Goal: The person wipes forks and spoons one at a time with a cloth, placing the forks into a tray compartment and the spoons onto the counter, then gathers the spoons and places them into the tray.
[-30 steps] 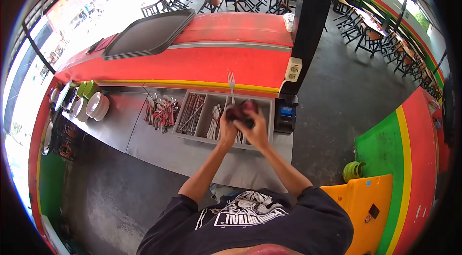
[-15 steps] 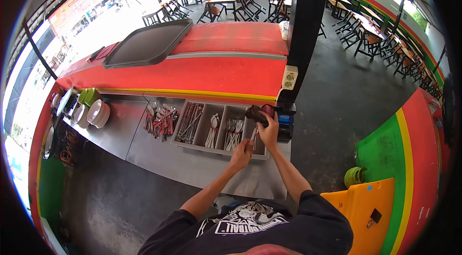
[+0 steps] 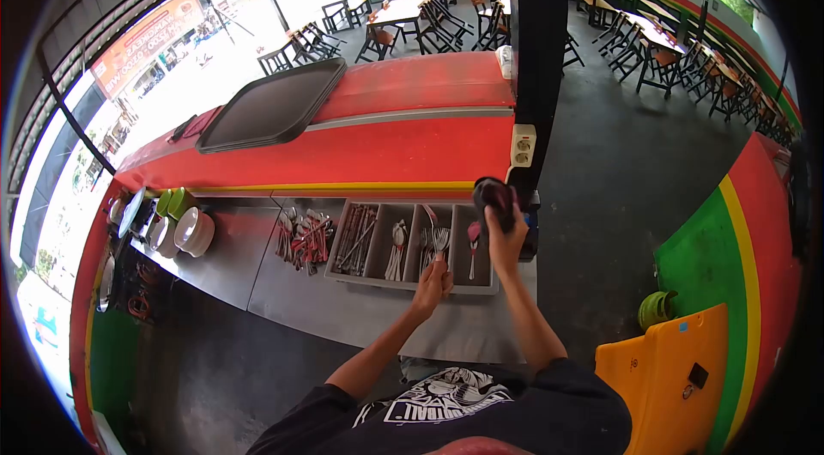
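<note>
Stainless steel gleams across the table (image 3: 221, 259), overlooked by a red ledge (image 3: 412, 146) where dark serving trays (image 3: 273, 105) are stacked, with wooden tables and chairs spread out beyond. On the steel, a grey cutlery tray (image 3: 371, 282) is seen, split into four compartments, and both hands are busy at its right half! A fork (image 3: 440, 240) is pinched near its handle end by the left hand (image 3: 432, 288), right at the third compartment, among other forks (whether it is lifted clear cannot be told). Up above the tray's right end, a dark bundle (image 3: 493, 197) is gripped by the right hand (image 3: 508, 239). Spoons (image 3: 397, 251) are lined up in the second compartment, a pink-marked spoon (image 3: 473, 251) is laid in the fourth, and loose cutlery (image 3: 305, 239) is heaped just left of the tray.
</note>
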### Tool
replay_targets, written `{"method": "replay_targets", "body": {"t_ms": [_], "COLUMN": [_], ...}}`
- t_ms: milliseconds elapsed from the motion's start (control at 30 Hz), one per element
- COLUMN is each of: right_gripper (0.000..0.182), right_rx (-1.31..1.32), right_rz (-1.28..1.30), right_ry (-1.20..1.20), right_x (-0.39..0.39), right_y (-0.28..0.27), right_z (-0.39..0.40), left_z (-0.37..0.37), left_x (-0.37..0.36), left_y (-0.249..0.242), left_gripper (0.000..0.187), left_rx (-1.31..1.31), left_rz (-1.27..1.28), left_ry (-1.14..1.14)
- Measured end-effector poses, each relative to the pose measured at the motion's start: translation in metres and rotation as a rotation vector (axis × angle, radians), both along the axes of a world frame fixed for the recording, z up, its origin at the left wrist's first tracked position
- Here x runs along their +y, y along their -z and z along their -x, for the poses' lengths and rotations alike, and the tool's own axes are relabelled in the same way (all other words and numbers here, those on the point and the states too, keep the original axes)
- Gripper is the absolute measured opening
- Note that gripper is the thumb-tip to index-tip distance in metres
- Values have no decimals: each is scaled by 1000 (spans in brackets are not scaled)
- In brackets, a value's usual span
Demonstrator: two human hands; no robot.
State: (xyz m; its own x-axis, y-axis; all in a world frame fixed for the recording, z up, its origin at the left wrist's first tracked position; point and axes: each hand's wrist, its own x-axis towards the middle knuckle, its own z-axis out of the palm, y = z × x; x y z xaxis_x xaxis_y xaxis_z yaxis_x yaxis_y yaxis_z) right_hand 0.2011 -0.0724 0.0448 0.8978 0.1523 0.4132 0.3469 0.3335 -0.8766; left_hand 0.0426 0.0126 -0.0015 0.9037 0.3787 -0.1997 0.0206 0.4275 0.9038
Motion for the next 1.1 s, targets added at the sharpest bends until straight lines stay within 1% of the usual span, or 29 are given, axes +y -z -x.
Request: {"method": "replay_targets", "body": {"t_ms": [67,133,167,200,300,367,400,467,500,533,600,633,667,733,800,833,867,900,967,1000,1033,1100], "right_gripper": [31,34,37,42,48,47,47,47,47,45,44,44,43,42,41,41,37,35,31,29,28,28], "right_rx": [-63,-311,-284,-262,-215,-214,-208,-198,-195,-229,-162,-129,-162,-232,-258,-271,-182,-190,-209,-121,-34,-70], "right_rz": [164,301,290,281,302,318,329,317,312,308,306,306,333,389,383,380,346,344,332,326,319,213], "right_ry": [-227,-444,-471,-500,-430,-383,-363,-314,-292,-239,-226,-224,-206,-170,-157,-153,-196,-124,19,16,14,80], "right_x": [-14,-19,-23,-26,-34,-34,-35,-34,-34,-30,-25,-22,-19,-13,-8,-6,-2,3,10,9,7,8], "right_y": [5,27,34,40,58,70,71,71,68,73,78,79,80,77,67,62,65,69,72,68,62,52], "right_z": [39,66,78,87,92,86,87,80,74,66,53,48,44,37,32,30,24,14,-6,-13,-19,-28], "left_z": [1,9,15,21,28,20,18,18,17,18,23,26,28,30,33,36,40,44,53,59,63,67], "left_x": [28,22,32,41,30,39,39,35,33,27,11,5,-2,-4,2,2,2,1,2,3,3,0], "left_y": [16,50,74,98,87,118,121,127,121,101,45,37,34,27,18,15,12,11,10,9,9,11], "left_gripper": [31,17,21,34,30,30,29,18,19,23,35,38,41,44,42,42,41,40,36,33,31,26], "left_rx": [-70,-156,-161,-167,-96,18,78,-7,-51,-66,-93,-113,-134,-74,82,101,119,139,73,41,17,-34], "left_rz": [174,-181,-223,-265,-345,-491,-560,-633,-668,-788,-1027,-1091,-1153,-1119,-918,-927,-937,-946,-942,-943,-955,-977], "left_ry": [134,-38,25,87,137,150,155,74,29,79,178,126,71,59,143,157,169,180,248,281,233,139]}}
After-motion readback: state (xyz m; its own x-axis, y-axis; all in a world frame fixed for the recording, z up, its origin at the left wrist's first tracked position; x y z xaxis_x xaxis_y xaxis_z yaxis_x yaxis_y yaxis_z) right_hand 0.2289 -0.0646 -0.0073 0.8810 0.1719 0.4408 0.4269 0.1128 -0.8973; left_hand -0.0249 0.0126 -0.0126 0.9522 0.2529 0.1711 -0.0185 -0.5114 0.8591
